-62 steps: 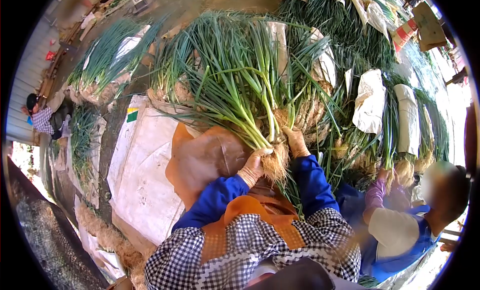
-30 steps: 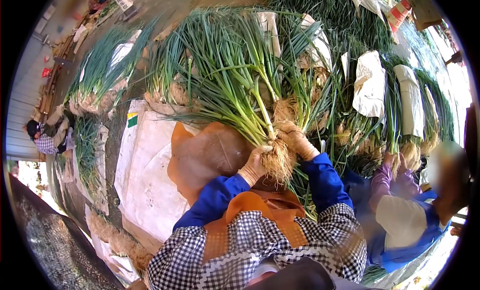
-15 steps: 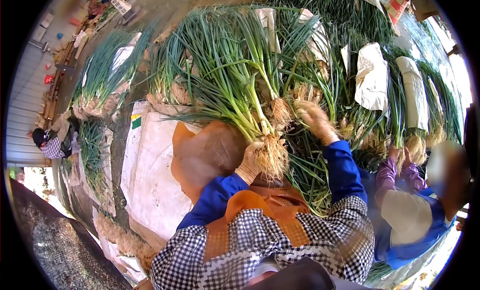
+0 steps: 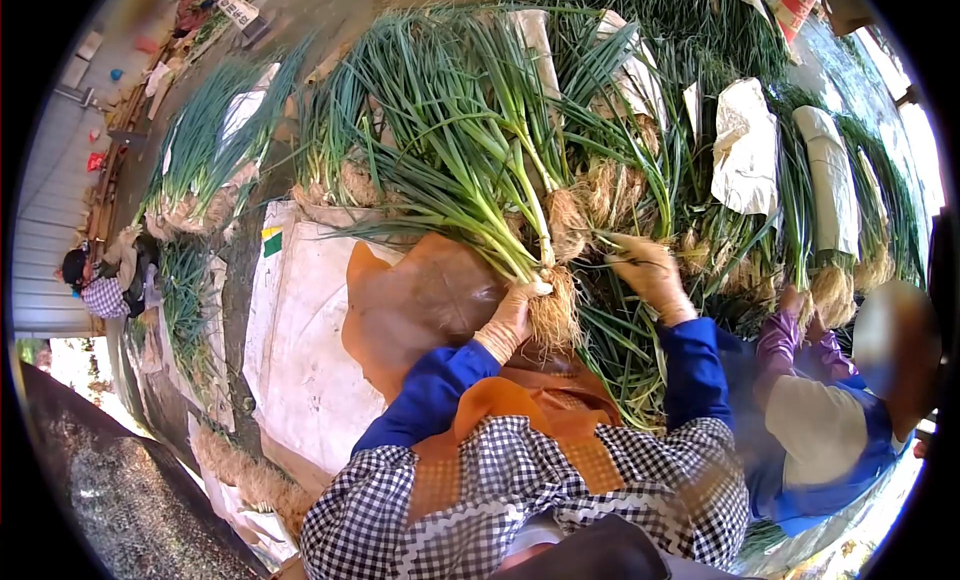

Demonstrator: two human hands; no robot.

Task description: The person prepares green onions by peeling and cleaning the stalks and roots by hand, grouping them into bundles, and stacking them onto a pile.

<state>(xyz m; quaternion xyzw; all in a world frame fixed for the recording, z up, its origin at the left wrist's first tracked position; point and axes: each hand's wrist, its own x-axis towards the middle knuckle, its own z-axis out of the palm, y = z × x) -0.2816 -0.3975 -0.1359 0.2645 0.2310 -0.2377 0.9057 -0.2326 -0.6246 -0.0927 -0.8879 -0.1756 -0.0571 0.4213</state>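
Bunch of green onions is in front of the person, leaves fanned up and left, roots pointing back toward the body. Left hand: blue sleeve reaching forward, thumb along the bunch, grip closed round the lower stalks where they meet the roots. Right hand: just right of the roots, apart from them, wrist bent in, fingers half curled; cannot tell if this grip has hold of anything.

Surface and room, left to right: pale ribbed wall, another person in a checked top, white sheet on the ground with a green-yellow mark, brown cover under the left forearm, leafy pile beyond the hands, loose leaves below the right hand, co-worker in purple sleeves with hands at the roots of other onions.

Counts: one person far left, one white sheet, one brown cover, one bunch in the left grip, two upright pale wraps on the right, one co-worker. Onions in the pile overlap too much to count.
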